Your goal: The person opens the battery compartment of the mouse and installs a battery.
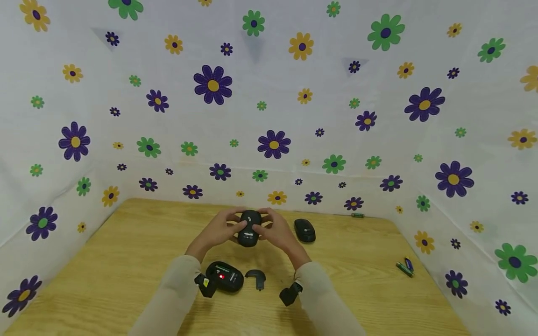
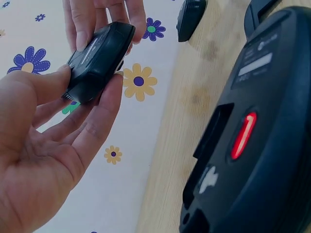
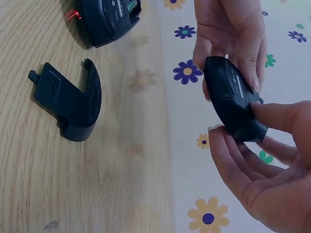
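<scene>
Both hands hold a black computer mouse [image 1: 249,228] above the table, its labelled underside facing the head camera. My left hand [image 1: 219,229] grips it from the left, thumb on the underside and fingers round the edge. From the other side my right hand [image 1: 275,229] grips it the same way. Below them a second black mouse [image 1: 226,277] lies upside down with a red light glowing on its underside; a battery shows in its compartment in the right wrist view. Beside it lies a curved black battery cover [image 3: 68,102] with a tab.
A third black mouse [image 1: 304,230] rests upright right of the hands. Two batteries, one green [image 1: 404,269] and one blue [image 1: 409,263], lie at the table's right side. Another green battery [image 1: 357,215] is at the back edge. A flowered white cloth [image 1: 269,112] surrounds the wooden table [image 1: 353,289].
</scene>
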Demonstrator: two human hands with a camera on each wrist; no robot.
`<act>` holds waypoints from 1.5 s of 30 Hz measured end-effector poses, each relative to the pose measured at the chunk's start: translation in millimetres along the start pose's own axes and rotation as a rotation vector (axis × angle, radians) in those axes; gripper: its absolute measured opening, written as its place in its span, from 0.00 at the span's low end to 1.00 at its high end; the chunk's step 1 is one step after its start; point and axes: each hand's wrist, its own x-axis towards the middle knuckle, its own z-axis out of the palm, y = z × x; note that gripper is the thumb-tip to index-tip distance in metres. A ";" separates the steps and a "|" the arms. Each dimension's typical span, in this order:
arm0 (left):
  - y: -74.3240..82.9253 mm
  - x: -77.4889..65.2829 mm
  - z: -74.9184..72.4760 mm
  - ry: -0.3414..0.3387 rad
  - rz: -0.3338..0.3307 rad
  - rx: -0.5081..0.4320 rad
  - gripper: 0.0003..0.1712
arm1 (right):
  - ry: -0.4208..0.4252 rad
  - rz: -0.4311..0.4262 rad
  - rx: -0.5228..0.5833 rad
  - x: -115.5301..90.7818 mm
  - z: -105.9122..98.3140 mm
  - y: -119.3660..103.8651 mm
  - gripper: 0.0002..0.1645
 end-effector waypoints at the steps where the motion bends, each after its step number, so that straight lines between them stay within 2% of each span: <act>1: -0.5 -0.1 0.2 0.000 0.002 -0.005 0.29 | -0.001 -0.007 -0.002 0.0 -0.5 0.0 0.30; 12: -2.9 -3.1 2.1 -0.004 -0.022 0.000 0.29 | 0.000 -0.017 -0.035 -0.4 -0.1 1.7 0.29; 21: -5.1 -5.1 -0.7 -0.002 -0.057 0.000 0.28 | 0.014 -0.051 -0.136 1.8 3.2 0.4 0.29; 34: -0.5 -7.3 0.9 0.013 -0.067 0.000 0.28 | 0.024 -0.088 -0.150 2.9 5.2 2.0 0.28; 45: -5.4 -4.8 0.3 0.004 -0.053 -0.006 0.27 | 0.044 -0.091 -0.143 2.9 4.7 2.2 0.28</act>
